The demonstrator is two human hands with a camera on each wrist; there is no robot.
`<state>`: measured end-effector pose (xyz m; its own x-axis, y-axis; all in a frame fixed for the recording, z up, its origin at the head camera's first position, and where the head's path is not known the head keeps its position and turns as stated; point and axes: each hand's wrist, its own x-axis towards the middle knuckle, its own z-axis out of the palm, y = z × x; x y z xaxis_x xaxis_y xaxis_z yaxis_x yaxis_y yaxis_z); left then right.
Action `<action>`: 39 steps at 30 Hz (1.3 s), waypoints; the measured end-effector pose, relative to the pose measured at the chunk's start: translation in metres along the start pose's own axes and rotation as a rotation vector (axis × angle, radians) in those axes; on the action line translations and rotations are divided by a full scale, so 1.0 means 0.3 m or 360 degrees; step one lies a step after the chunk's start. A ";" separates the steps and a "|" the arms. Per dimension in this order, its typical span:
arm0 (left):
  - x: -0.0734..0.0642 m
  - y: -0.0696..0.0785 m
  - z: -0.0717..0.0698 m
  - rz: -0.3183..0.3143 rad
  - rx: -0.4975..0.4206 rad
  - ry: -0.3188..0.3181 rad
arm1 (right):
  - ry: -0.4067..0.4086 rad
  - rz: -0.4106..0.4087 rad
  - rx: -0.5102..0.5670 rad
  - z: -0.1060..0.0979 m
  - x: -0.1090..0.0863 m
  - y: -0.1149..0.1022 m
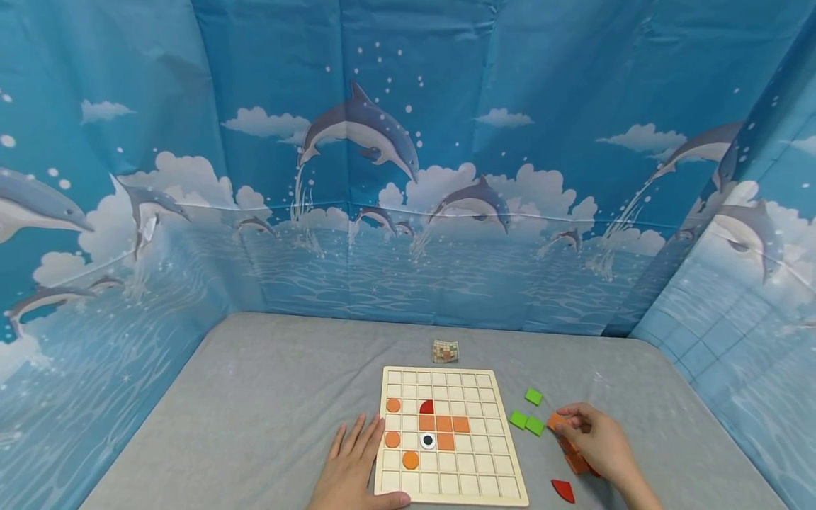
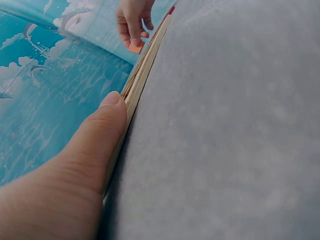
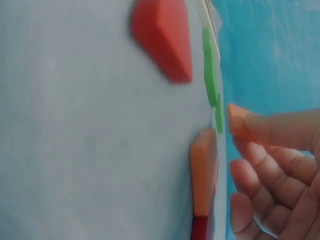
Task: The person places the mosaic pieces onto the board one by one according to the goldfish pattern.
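My right hand [image 1: 602, 443] pinches an orange square tile [image 3: 239, 121] between thumb and fingers, right of the board. Below that hand lie more orange tiles [image 1: 576, 464], partly hidden by it. My left hand [image 1: 350, 464] lies spread along the left side of a cream grid board [image 1: 468, 465], its thumb on the near edge. On the board sit several orange squares [image 1: 460, 424], orange discs [image 1: 411, 460], a red quarter-round piece [image 1: 426, 407] and a white disc with a black centre [image 1: 428, 440].
Three green square tiles [image 1: 533, 397] lie between the board and my right hand. A loose red quarter-round piece [image 1: 563, 491] is nearer me. Behind the board lies a small patterned card [image 1: 445, 351] on the grey cloth [image 1: 274, 397]. Dolphin-print curtains [image 1: 395, 269] enclose the table.
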<state>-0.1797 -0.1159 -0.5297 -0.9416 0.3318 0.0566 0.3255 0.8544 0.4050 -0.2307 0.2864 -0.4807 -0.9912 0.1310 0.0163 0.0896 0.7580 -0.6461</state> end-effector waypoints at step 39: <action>-0.001 0.001 -0.003 -0.0006 0.0024 -0.0001 | -0.0453 -0.0582 0.0352 0.196 -0.079 -0.246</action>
<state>-0.1794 -0.1161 -0.5287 -0.9428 0.3288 0.0542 0.3230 0.8617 0.3915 -0.2194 0.1899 -0.4782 -0.9438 -0.3200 0.0826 -0.2598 0.5642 -0.7837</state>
